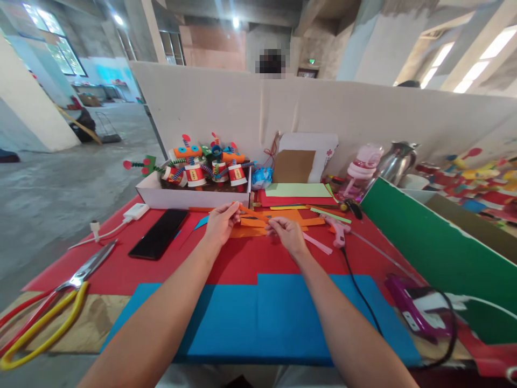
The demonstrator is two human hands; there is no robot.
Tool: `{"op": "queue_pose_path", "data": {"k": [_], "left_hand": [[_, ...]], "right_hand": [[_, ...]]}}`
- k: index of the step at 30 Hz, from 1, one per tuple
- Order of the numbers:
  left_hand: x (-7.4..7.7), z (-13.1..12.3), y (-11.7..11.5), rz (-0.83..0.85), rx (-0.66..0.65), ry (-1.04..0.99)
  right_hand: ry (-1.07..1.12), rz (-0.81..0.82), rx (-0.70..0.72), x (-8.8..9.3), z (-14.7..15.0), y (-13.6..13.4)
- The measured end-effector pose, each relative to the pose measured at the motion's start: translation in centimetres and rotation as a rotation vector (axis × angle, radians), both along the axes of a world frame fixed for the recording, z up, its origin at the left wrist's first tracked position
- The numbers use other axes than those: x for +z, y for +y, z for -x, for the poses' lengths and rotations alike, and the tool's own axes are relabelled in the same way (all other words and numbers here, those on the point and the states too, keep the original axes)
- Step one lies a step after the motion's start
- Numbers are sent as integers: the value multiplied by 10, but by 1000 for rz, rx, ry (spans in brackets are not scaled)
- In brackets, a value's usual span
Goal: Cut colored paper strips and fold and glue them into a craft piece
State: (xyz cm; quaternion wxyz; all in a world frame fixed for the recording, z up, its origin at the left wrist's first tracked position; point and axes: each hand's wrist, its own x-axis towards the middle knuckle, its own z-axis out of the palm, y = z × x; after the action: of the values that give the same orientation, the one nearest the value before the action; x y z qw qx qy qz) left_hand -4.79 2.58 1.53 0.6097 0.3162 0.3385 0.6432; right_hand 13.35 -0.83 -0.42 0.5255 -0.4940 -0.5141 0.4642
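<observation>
An orange paper strip (254, 214) stretches between my two hands above the table. My left hand (221, 222) pinches its left end, while the fingers of my right hand (287, 233) close on its right end. Beneath and behind them lie more orange paper pieces (288, 218) on red paper. A pink paper strip (318, 243) is just right of my right hand. Further right rests a pink glue gun (338, 230) with a black cord. Left of my left hand, a bit of blue paper (201, 222) shows.
A white box (194, 198) of paper-cup figures stands at the back left. A black phone (158, 234) and large scissors (76, 280) lie on the left. Blue sheets (226, 318) cover the front edge. On the right are a green-sided box (436, 253) and a purple power strip (416, 307).
</observation>
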Motion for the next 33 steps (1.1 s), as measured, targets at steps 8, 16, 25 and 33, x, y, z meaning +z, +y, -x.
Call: {"op": "queue_pose_path", "data": {"k": [8,16,25,33], "left_hand": [[0,4,1,-30,1,2],[1,5,-1,-49,52,43],[1,25,10,-8,135,-76],[4,-2,-10,-72,101,142]], "right_hand": [[41,-7,59,4,-7,1],[77,31,75,11,-10,0],[140,12,-130,17,-36,5],[-595,-569,-309,26,3,-17]]}}
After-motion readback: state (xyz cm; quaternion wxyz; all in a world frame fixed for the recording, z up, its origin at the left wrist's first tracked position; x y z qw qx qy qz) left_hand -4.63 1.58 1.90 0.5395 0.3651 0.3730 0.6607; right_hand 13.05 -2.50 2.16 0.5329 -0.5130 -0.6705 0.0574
